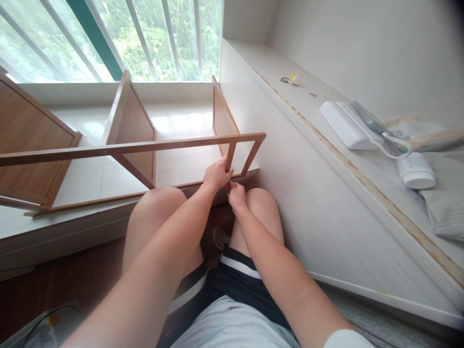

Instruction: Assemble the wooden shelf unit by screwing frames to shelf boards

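Observation:
A brown wooden shelf frame (pixel 166 144) lies on its side on the white ledge, with a long rail across it and flat panels standing between. My left hand (pixel 217 173) is closed around the lower end of a short wooden slat (pixel 230 153) at the frame's right end. Just below and to the right, my right hand (pixel 237 196) is closed near the lower rail (pixel 237 178), its fingertips close to my left hand. What its fingers hold is too small and hidden to make out. Another short slat (pixel 253 157) stands beyond my hands.
A wooden panel (pixel 136 128) divides the frame midway, and a larger one (pixel 32 135) stands left. On the right-hand white ledge (pixel 253 55) lie small metal hardware (pixel 290 80), a screw (pixel 313 95), a white device (pixel 346 124) with a cord and a white bottle (pixel 416 171). A barred window is behind.

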`<state>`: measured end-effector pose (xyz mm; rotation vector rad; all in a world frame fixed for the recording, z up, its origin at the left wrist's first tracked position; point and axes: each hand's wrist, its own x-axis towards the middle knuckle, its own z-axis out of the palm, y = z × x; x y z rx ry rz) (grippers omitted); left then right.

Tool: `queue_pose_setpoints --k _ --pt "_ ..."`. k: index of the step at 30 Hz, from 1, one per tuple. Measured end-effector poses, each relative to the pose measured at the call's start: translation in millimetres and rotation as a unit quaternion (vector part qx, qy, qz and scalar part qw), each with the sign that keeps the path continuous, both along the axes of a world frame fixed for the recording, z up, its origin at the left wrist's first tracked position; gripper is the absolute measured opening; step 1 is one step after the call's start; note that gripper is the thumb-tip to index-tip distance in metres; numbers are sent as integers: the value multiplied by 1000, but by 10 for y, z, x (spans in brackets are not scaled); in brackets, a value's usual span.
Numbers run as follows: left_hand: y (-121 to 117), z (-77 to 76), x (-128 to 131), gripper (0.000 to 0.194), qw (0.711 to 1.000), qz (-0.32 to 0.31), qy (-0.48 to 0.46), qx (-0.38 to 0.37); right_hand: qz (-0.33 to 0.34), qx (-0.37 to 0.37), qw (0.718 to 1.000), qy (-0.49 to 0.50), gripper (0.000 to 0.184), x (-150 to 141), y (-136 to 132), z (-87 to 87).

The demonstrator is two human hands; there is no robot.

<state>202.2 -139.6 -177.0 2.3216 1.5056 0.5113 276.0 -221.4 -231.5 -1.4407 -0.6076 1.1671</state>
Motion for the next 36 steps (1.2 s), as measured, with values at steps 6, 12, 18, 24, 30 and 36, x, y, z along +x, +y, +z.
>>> queue_pose_setpoints --k 6,12,18,24,30,36 --pt "-1 9 -7 32 1000 0 -3 -4 -15 6 968 -251 29 42 3 -22" --pt "-23 59 1 34 999 10 -2 -34 4 -13 949 -315 32 41 -17 -7" --pt "-17 35 3 32 1000 6 -3 -14 25 -25 930 -365 34 34 -23 33" --pt "-18 49 2 32 1000 6 4 -10 54 -79 886 -454 34 10 -48 118" --pt "-40 83 -4 33 1000 8 5 -22 36 -75 914 -398 26 -9 -35 132" --pt "-44 93 7 33 999 12 9 -32 72 -26 974 212 34 72 6 160"
